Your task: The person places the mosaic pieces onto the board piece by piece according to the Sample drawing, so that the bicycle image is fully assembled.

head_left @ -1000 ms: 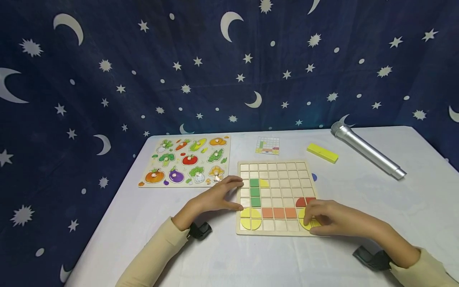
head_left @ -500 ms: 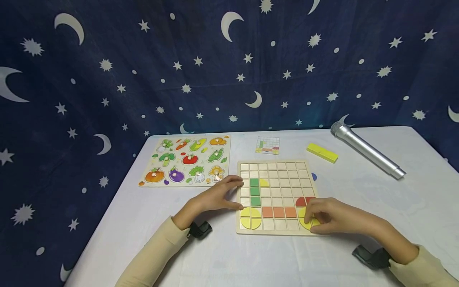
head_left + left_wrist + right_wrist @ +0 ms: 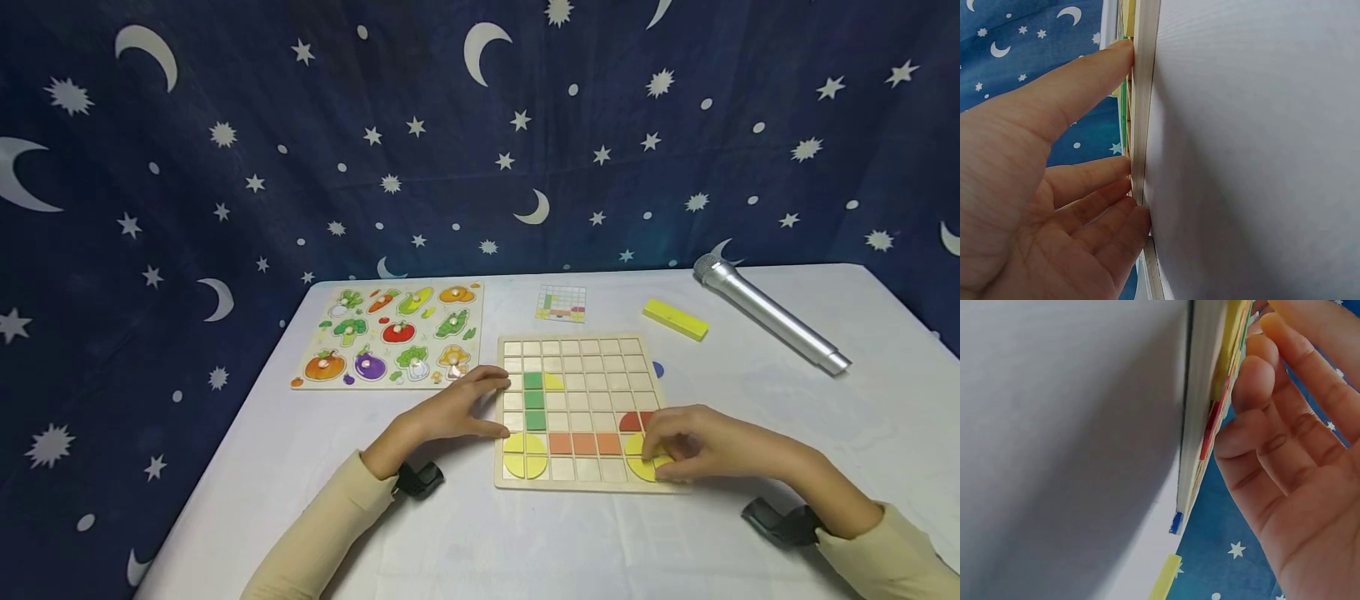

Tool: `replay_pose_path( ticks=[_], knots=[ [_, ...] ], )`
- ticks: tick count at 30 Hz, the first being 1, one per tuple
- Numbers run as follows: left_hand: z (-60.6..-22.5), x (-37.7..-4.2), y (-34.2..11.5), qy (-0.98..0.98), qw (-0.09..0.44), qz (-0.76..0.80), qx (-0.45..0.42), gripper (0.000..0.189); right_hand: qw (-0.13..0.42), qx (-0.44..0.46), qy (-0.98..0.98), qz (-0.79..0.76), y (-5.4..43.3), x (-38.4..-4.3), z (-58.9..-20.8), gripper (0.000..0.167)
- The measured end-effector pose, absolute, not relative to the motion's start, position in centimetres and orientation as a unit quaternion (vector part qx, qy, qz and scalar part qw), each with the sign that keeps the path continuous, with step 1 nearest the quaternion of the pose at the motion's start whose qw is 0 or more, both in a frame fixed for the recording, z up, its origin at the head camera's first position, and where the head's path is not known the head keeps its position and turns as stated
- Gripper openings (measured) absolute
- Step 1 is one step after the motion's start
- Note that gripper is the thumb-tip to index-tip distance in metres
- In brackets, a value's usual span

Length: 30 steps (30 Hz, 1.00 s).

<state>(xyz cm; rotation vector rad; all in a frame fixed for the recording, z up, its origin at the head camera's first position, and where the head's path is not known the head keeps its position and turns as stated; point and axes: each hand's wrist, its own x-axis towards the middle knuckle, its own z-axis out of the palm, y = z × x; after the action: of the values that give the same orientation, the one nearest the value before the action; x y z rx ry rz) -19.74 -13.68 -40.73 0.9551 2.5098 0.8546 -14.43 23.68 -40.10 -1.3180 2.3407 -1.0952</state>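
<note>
A wooden grid board lies on the table in the head view. It carries a column of green squares, a row of orange squares, red pieces and a yellow circle of quarter pieces. My left hand rests its thumb and fingertips along the board's left edge; the left wrist view shows them straight against the rim. Over the lower right corner, my right hand hovers loosely bent at more yellow pieces. In the right wrist view nothing shows between its fingers.
Behind the board lie a small pattern card, a yellow box and a silver microphone. A blue piece peeks out at the board's right edge. A vegetable peg puzzle sits at the back left.
My right hand has lifted slightly and drawn a little to the right, so more of the yellow pieces shows. The left hand stays on the board's edge.
</note>
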Motion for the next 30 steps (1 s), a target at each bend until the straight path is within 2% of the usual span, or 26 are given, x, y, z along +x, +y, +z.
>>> replay_pose_path(
  ticks=[5, 10, 17, 22, 30],
  knots=[
    [-40.6, -19.7, -13.7, 0.878, 0.165, 0.303, 0.332, 0.072, 0.115, -0.424, 0.814, -0.380, 24.4, -15.2, -40.2, 0.014],
    [-40.7, -19.7, -13.7, 0.877, 0.169, 0.305, 0.331, 0.072, 0.083, -0.418, 0.819, -0.384, 25.5, -16.1, -40.0, 0.018],
    [-40.6, -19.7, -13.8, 0.877, 0.168, 0.303, 0.332, 0.072, 0.098, -0.346, 0.858, -0.366, 26.9, -17.7, -39.7, 0.014],
    [-40.6, -19.8, -13.7, 0.876, 0.167, 0.305, 0.335, 0.072, 0.094, -0.332, 0.866, -0.362, 27.4, -18.8, -39.7, 0.014],
    [-40.6, -19.7, -13.7, 0.877, 0.168, 0.305, 0.332, 0.072, 0.090, -0.279, 0.886, -0.359, 27.8, -20.4, -39.9, 0.025]
  ],
)
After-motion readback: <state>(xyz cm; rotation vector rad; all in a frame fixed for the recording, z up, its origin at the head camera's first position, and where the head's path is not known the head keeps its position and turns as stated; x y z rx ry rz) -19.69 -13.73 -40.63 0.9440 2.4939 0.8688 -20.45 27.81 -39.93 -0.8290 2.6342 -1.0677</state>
